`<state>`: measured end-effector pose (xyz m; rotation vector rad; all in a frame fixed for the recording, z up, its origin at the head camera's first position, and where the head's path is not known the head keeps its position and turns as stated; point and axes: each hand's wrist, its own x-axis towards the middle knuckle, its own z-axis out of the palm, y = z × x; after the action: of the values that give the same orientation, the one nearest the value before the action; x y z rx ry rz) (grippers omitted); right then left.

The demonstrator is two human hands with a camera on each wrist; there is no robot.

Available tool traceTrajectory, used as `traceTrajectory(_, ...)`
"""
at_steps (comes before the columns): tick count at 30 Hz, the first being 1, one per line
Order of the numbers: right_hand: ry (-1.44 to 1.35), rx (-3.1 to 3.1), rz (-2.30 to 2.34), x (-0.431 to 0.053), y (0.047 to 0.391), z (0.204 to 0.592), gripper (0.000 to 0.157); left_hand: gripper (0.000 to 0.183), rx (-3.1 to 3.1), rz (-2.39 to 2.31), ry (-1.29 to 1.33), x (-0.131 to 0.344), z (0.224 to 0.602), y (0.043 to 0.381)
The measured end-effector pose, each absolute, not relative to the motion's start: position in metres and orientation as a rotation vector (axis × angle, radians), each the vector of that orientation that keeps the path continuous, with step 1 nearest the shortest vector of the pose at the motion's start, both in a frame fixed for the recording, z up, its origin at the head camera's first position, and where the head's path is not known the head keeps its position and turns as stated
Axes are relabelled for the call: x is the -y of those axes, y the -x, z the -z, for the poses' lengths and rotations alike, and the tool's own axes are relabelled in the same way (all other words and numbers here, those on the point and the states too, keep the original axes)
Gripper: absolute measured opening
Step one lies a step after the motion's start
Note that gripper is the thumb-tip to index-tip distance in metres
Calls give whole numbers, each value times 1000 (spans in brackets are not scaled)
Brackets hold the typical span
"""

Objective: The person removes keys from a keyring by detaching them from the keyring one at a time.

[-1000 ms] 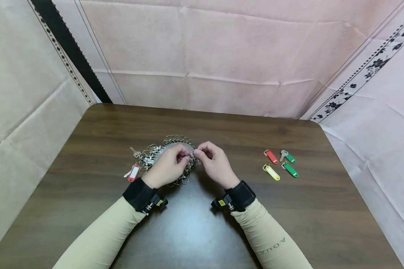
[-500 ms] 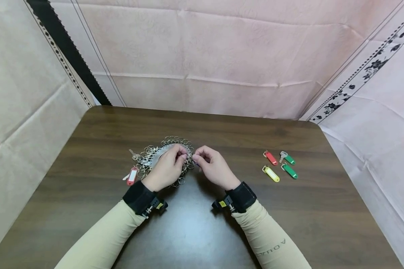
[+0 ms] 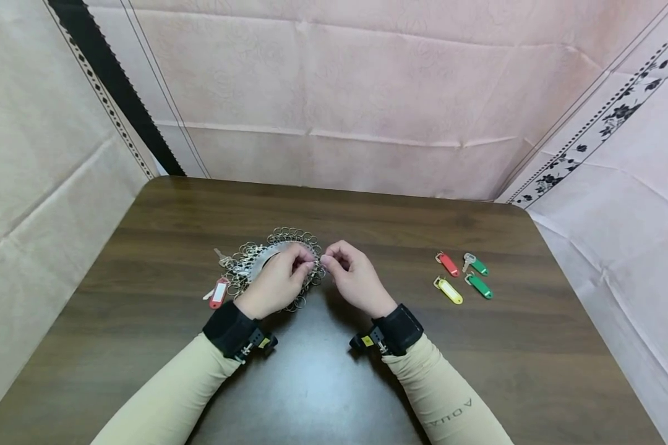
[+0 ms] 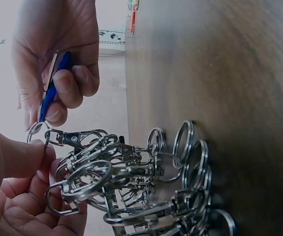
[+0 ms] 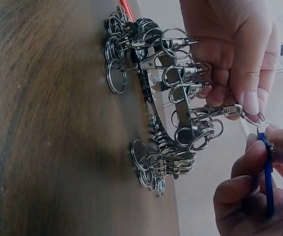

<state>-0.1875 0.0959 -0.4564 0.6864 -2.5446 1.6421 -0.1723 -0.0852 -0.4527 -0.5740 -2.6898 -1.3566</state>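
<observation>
My left hand [image 3: 281, 278] pinches a split ring [image 4: 36, 132] between thumb and fingers. That ring hangs on a swivel clasp [image 5: 230, 111], one of several clasps with rings set around a round metal holder [image 3: 260, 259]. Close by on the right, my right hand [image 3: 359, 278] grips a blue key tag [image 4: 58, 86] with curled fingers. A metal piece, perhaps a key, lies along the tag in the left wrist view. The tag's end meets the split ring at the fingertips; whether it is threaded on, I cannot tell. In the head view the fingers mostly hide the tag.
A red tag [image 3: 219, 293] with a key and another key [image 3: 222, 256] hang at the holder's left side. On the right of the wooden table [image 3: 334, 383] lie a red tag [image 3: 448, 264], a yellow tag [image 3: 449, 290] and two green tags [image 3: 480, 286].
The round holder has shifted slightly left, and the red tag at its side hangs straighter. Both hands stay close together with almost no movement. The head view has tilted a little.
</observation>
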Motion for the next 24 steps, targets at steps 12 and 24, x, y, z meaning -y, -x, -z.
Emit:
traceTrajectory(12,-678,2495,-1682,-95,183,448,7,4,2712,1329,607,82,451,170)
traceTrajectory(24,-713,2605,-1496,-110,186,447,8,4,2727,1267,606,74,448,168)
